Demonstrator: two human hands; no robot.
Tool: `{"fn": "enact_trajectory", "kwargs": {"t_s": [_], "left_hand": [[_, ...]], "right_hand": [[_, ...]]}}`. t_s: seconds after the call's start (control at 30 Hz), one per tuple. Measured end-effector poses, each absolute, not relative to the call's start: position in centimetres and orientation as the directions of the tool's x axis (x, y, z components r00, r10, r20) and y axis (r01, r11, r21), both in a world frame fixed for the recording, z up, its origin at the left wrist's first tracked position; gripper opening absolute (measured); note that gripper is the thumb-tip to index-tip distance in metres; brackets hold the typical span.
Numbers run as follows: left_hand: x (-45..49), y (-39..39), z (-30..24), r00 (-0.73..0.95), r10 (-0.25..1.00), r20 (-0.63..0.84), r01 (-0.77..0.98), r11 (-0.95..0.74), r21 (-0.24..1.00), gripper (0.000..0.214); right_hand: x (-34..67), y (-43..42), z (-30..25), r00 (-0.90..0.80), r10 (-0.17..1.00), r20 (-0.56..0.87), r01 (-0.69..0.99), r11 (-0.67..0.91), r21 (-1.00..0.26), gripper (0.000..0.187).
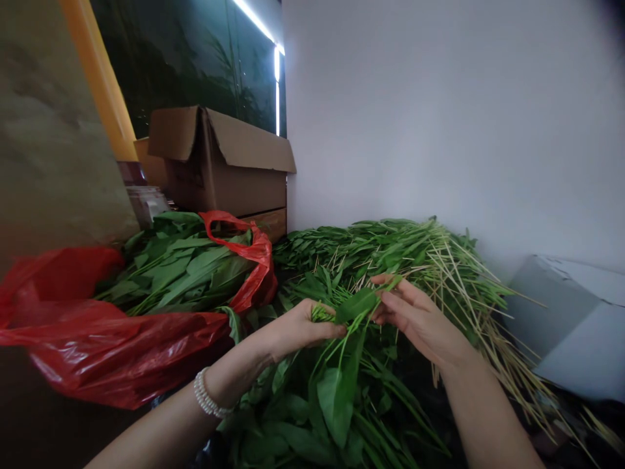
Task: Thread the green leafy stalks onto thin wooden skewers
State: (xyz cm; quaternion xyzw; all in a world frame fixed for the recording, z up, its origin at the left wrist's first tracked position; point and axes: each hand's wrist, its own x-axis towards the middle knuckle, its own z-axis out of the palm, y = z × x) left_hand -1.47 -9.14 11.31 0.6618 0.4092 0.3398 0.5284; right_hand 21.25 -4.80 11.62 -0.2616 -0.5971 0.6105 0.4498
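Observation:
My left hand (317, 326), with a beaded bracelet (208, 394) on its wrist, is closed around a bunch of leafy greens (319, 314) that look like water spinach. Cut stem ends poke out above its fingers. My right hand (413, 316) is beside it, thumb and fingers pinched on a green stem with a long leaf (359, 305) that reaches across to the left hand. Below both hands lies a heap of loose greens (336, 404) with broad leaves. Behind them spreads a larger pile of greens (390, 238), its pale stems (469, 280) pointing right.
On the left, an open red plastic bag (146, 352) holds more leafy greens (185, 267). A cardboard box (244, 169) with raised flaps stands behind it. A white box-like object (571, 319) sits at the right, against the white wall (439, 117).

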Motion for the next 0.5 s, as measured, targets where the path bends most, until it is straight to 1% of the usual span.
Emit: {"fn": "enact_trajectory", "kwargs": {"t_s": [0.17,0.5], "left_hand": [[-1.19,-9.24,11.28,0.428,0.904,0.010,0.184,-0.098,0.978,0.028],[-1.18,-9.00,11.23,0.410,0.912,-0.002,0.111,-0.048,0.993,0.034]], "right_hand": [[21.01,-4.79,11.73,-0.448,0.864,0.228,-0.214,0.144,-0.966,0.020],[21.18,-4.76,11.67,-0.458,0.859,0.228,-0.228,0.134,-0.964,0.018]]}}
